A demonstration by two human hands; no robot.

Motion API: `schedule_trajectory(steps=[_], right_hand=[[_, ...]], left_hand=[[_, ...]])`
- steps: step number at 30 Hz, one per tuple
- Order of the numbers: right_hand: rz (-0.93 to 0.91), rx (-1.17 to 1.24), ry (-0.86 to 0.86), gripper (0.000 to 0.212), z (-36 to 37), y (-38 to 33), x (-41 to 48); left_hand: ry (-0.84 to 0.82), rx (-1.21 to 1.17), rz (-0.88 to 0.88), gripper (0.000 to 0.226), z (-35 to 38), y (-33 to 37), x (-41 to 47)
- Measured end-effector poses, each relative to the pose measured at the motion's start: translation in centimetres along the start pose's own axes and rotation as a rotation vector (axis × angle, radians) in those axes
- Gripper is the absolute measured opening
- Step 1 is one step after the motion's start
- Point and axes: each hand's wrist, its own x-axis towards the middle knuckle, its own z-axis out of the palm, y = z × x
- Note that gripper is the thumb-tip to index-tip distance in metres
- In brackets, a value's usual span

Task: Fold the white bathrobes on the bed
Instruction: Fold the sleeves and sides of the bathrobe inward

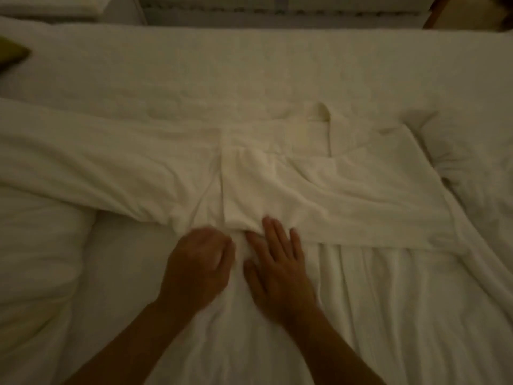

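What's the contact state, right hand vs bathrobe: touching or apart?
Touching. The head view shows the right hand lying flat, fingertips resting on the bathrobe at its near edge.

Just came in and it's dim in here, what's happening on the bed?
A person is working on a white bathrobe spread across the bed. Their right hand presses flat on the cloth at its near edge. The left hand is curled beside it, though whether it grips fabric is unclear. The robe is not yet folded up.

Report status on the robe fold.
Left hand grips bathrobe near edge. Right hand flat, pressing it. Bathrobe spread across bed, partly folded. Nothing blocks the fold.
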Motion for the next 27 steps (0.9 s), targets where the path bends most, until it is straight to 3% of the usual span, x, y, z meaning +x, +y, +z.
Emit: schedule_trajectory(steps=[1, 3, 6, 12, 27], right_hand=[[0.01, 0.011, -0.04, 0.053, -0.2, -0.1, 0.0], [0.025, 0.006, -0.077, 0.053, -0.2, -0.2, 0.2], [-0.001, 0.007, -0.067, 0.054, -0.1, -0.1, 0.0], [-0.011, 0.007, -0.062, 0.056, 0.3, 0.1, 0.2], [-0.038, -0.101, -0.061, 0.056, 0.7, -0.1, 0.4]], left_hand=[[0.087, -0.057, -0.113, 0.021, -0.1, 1.3, 2.2], [0.095, -0.09, -0.415, 0.029, 1.6, 1.3, 4.6], [0.048, 0.058, -0.549, 0.046, 3.5, 1.1, 4.7], [0.176, 0.216, -0.538, 0.043, 6.1, 0.9, 4.4], [0.049, 0.174, -0.562, 0.041, 6.5, 0.6, 4.4]])
